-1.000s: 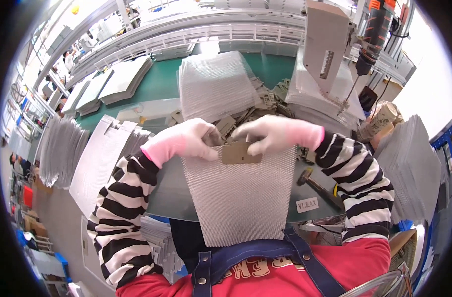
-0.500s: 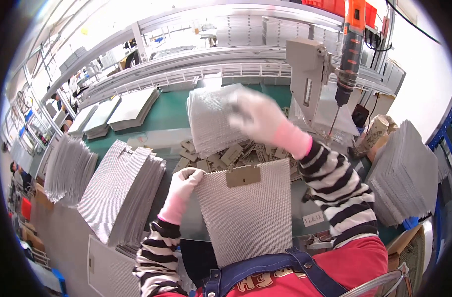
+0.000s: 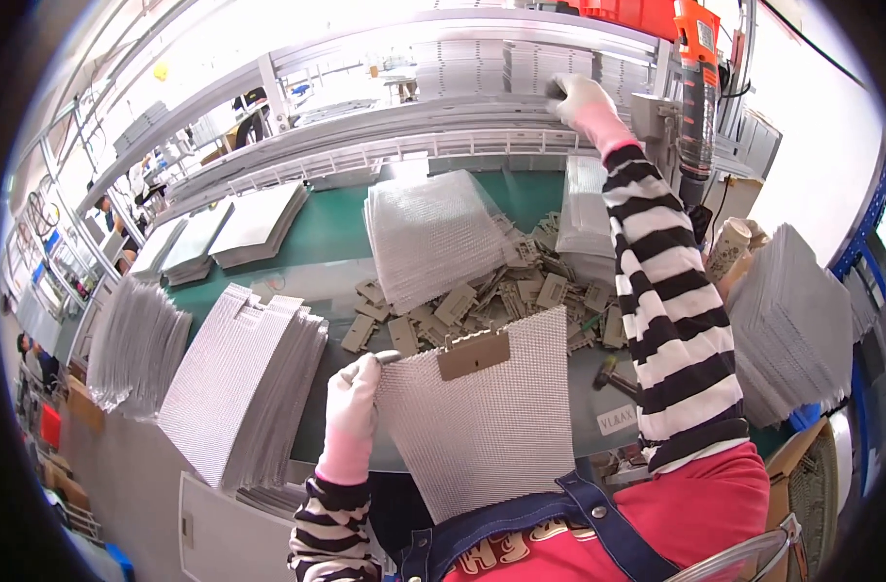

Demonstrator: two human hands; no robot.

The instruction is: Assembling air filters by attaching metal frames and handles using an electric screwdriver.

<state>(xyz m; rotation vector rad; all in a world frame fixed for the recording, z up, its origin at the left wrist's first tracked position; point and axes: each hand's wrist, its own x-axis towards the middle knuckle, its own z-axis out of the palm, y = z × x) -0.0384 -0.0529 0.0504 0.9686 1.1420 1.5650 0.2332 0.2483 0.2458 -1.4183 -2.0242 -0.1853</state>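
A silver mesh sheet (image 3: 492,412) with a brown-grey plastic clip (image 3: 474,356) on its top edge leans against my body. My gloved left hand (image 3: 353,403) pinches its top left corner, thumb over the edge. My gloved right hand (image 3: 587,105) is raised at the far right, in front of the shelf rail and beside the upright power screwdriver (image 3: 695,107). Its fingers are curled; what they hold, if anything, is hidden. Beyond the held sheet lie a stack of mesh sheets (image 3: 428,238) and a heap of loose plastic clips (image 3: 458,306).
Stacks of mesh sheets stand on the left (image 3: 225,383) and right (image 3: 792,325). Flat white stacks (image 3: 259,223) lie at the back left. A small hammer (image 3: 613,376) rests right of the held sheet. A metal rail (image 3: 385,112) crosses the back.
My right hand has moved from the middle sheet stack up and right, to the rail beside the screwdriver. The grey bracket left of the screwdriver no longer shows there. My left hand keeps the sheet.
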